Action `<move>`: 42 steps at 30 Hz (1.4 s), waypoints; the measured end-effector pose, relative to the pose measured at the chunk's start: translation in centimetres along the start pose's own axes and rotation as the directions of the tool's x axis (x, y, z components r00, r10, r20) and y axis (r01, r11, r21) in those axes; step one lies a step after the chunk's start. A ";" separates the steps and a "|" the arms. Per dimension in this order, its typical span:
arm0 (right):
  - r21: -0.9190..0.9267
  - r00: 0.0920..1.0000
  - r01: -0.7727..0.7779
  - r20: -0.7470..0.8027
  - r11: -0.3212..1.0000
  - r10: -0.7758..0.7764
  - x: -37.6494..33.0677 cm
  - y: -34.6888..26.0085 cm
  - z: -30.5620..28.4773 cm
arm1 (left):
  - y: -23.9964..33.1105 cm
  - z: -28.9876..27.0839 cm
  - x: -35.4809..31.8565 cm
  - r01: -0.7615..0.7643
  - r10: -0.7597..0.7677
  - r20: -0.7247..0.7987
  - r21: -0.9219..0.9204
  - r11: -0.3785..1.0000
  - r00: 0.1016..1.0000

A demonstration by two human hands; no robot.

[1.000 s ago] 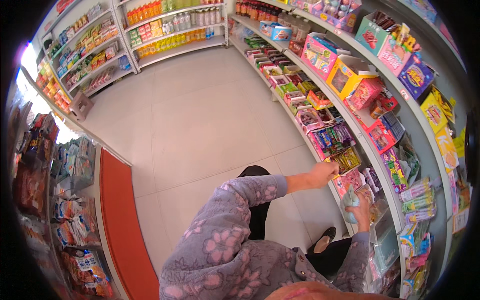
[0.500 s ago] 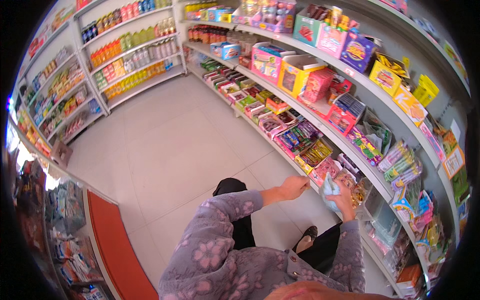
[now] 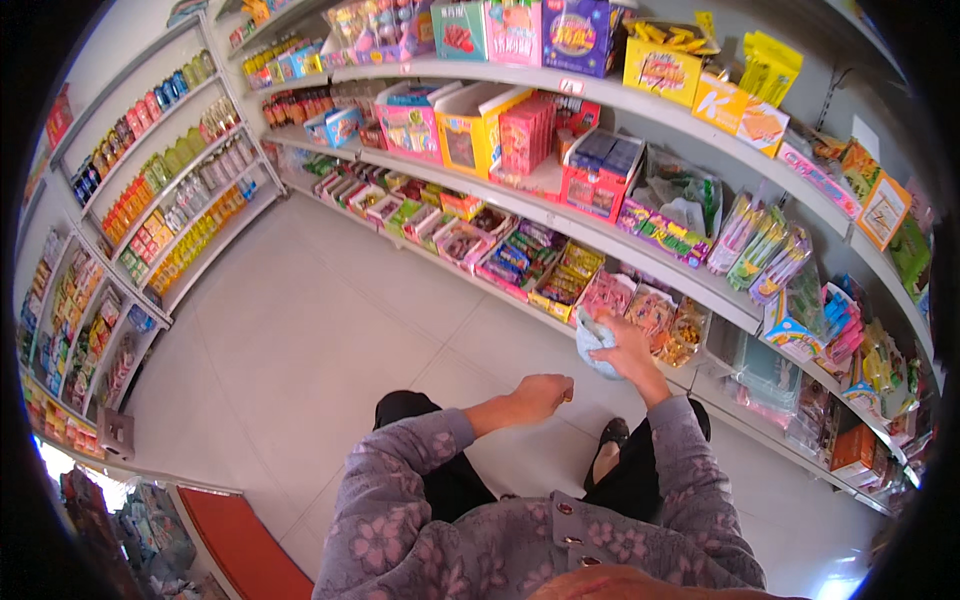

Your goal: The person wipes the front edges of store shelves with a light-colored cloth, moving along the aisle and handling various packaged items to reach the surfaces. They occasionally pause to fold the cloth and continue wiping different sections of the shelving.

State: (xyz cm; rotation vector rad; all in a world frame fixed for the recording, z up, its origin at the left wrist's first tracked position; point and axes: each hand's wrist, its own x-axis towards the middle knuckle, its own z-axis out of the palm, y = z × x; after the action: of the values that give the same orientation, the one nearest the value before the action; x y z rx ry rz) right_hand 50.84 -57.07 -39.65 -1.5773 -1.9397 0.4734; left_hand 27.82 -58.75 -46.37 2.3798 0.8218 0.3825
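A pale blue cloth point(image 3: 597, 347) is bunched in my right hand point(image 3: 630, 352). That hand is at the front edge of the lowest shelf point(image 3: 545, 308), beside open boxes of wrapped sweets. Closest to the cloth is a box with pink packets point(image 3: 607, 294); a tray of gold-wrapped sweets point(image 3: 686, 333) lies just beyond my fingers. My left hand point(image 3: 541, 397) hangs over the floor in front of my knees, apart from the shelf. Its fingers are curled closed, and what they hold, if anything, is hidden.
Shelves above carry a yellow box point(image 3: 468, 135), a red box point(image 3: 600, 180) and clear packs of coloured sticks point(image 3: 757, 245). Drink bottles point(image 3: 170, 215) fill a rack at the far left. A red-brown panel point(image 3: 240, 540) is at lower left. Pale tiles point(image 3: 290, 330) cover the floor.
The view has swung to the right, so the shelves appear further left. My left hand has drawn back toward my body, away from the shelf. My right hand still holds the cloth.
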 end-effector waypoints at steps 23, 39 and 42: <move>-0.399 0.848 0.218 0.529 0.890 0.029 6.1 3.1 8.9 | -8.3 -4.3 -0.2 0.029 -0.031 0.173 0.016 0.999 0.984; -0.210 0.710 -0.029 0.684 0.977 0.168 4.5 3.1 9.6 | -16.6 -5.4 0.0 0.219 -0.585 0.164 -0.975 0.024 0.795; -0.178 0.691 -0.069 0.701 0.982 0.176 4.2 3.2 10.0 | -19.1 -7.9 0.5 0.060 -0.723 0.184 -0.979 -0.194 0.666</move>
State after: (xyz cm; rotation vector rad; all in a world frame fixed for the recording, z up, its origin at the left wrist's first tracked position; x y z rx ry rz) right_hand 46.36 -51.31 -48.30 -1.7813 -2.4748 1.1864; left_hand 15.86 -42.79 -51.86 0.4014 0.9719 0.8987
